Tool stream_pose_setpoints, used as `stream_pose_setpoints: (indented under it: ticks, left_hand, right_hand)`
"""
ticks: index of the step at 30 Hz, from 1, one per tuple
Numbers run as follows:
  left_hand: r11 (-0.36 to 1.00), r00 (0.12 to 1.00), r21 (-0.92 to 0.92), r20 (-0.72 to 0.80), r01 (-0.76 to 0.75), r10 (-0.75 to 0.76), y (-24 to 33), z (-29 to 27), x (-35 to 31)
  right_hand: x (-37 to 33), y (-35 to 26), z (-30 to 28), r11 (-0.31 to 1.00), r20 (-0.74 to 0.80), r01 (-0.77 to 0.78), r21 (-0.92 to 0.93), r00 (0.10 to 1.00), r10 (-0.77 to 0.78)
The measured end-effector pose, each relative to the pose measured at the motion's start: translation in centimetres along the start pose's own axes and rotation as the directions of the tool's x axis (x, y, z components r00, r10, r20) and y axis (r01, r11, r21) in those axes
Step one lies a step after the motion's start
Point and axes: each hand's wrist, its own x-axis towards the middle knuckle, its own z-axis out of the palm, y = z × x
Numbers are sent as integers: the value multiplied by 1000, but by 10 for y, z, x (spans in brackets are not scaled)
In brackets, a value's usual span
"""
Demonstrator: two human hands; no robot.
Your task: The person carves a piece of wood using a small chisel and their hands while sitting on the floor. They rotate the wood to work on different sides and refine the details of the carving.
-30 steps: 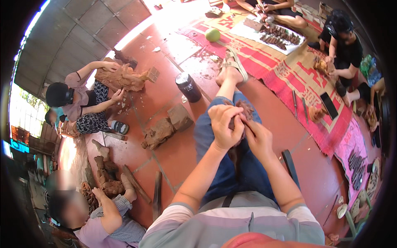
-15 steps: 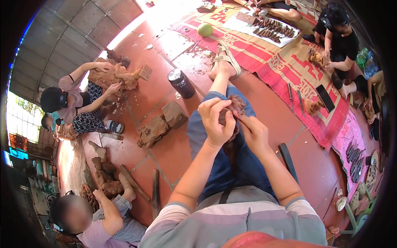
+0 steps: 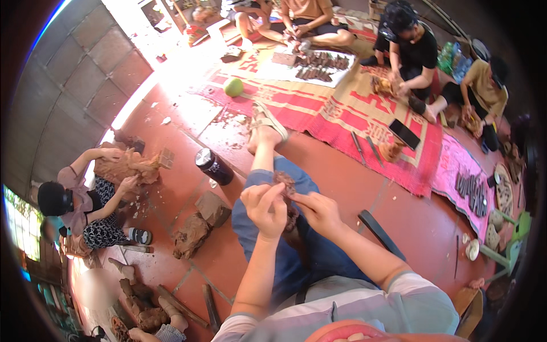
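A rough brown carving (image 3: 284,181), apparently wood, stands between my knees over my blue trousers. My left hand (image 3: 265,206) is on its left side, fingers curled, thumb and fingertips pressed together against the carving's upper part. From the other side, my right hand (image 3: 319,213) reaches in with the index finger stretched to the carving and the other fingers folded. Whatever the right fingers may pinch is too small to make out. The lower part of the carving (image 3: 292,219) shows between my wrists.
Left of my leg are a dark flask (image 3: 214,167) and brown blocks (image 3: 194,235). A red patterned mat (image 3: 296,117) carries a phone (image 3: 404,133), slim tools (image 3: 358,148) and a green round fruit (image 3: 232,86). A dark curved bar (image 3: 380,233) lies right of my knee. Several people work around.
The view has swung, so the scene sits farther left and more people show at the back. Both hands stay at the carving; my right index finger now reaches straighter across to it.
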Motion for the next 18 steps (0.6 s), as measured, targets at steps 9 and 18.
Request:
stream_pose_setpoints:
  ticks: [9,18]
  left_hand:
    - [985,987,-64,-12,159,-160,-2,-2,-10]
    - [993,995,67,-3,98,-98,-5,-4,-3]
  right_hand:
    - [-2,16,-14,987,141,69,-145,989,-49]
    - [-2,17,-11,987,158,71,-144,986,-48]
